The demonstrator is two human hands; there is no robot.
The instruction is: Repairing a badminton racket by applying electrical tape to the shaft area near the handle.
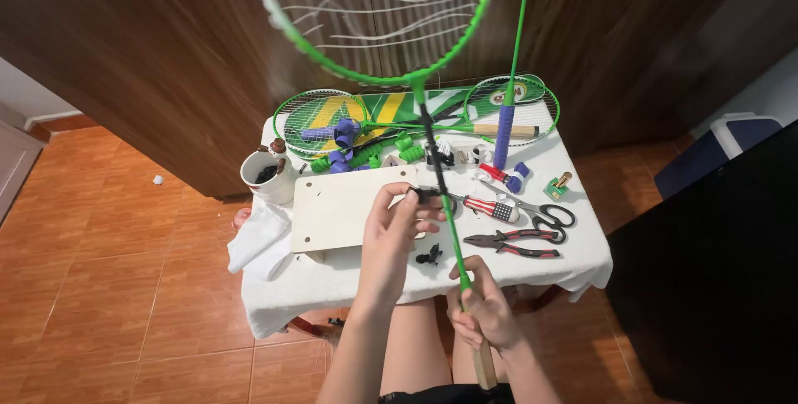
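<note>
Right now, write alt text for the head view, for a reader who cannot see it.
A person's right hand grips the wooden handle of a green badminton racket held upright, while the left hand pinches a small black piece against its shaft. Below lies a white-clothed table with more rackets, scissors, red-handled pliers, a pale board and a white cup.

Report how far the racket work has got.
Done: little that shows; strings in the raised racket's head look loose and wavy. In hand: right hand grips its bare wooden handle, left hand pinches a small black piece at the shaft. Left: handle unwrapped; grip rolls, pliers, scissors untouched on the table.
</note>
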